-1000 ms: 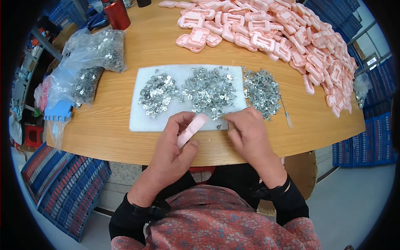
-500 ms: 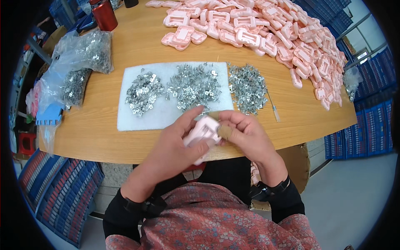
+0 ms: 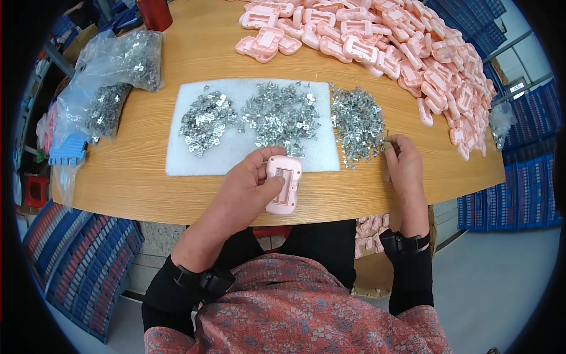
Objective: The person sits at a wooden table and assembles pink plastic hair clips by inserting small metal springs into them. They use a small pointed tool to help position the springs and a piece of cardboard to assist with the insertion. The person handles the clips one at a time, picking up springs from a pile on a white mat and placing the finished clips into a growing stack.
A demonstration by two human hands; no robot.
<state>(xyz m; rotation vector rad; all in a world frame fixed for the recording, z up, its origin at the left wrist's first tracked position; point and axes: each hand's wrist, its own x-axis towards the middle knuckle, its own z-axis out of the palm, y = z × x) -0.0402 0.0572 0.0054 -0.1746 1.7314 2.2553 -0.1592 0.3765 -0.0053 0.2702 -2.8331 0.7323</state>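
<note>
My left hand [image 3: 250, 186] holds a pale pink plastic casing [image 3: 289, 203] above the table's near edge. The thumb presses by the rectangular opening in the casing, and the fingers wrap behind it. To the right, my right hand [image 3: 405, 168] has its fingers pinched at the thin tool with a pale handle [image 3: 388, 177], mostly hidden by the hand. Just left of those fingers lies a heap of small metal clips [image 3: 358, 121] on the wood. Two more piles, a left metal pile [image 3: 206, 121] and a middle metal pile [image 3: 280, 115], rest on a white foam sheet [image 3: 194, 165].
A large heap of pink casings [image 3: 413, 59] covers the far right of the table [image 3: 135, 194]. Clear bags of metal pieces [image 3: 138, 59] lie at the left, near a red bottle [image 3: 154, 13]. Blue racks [image 3: 88, 265] stand below left. A box of casings [image 3: 371, 236] is under the table.
My right hand has left the casing and moved right to the thin tool beside the metal heap. My left hand keeps the casing, now turned more upright. The whole view has shifted slightly.
</note>
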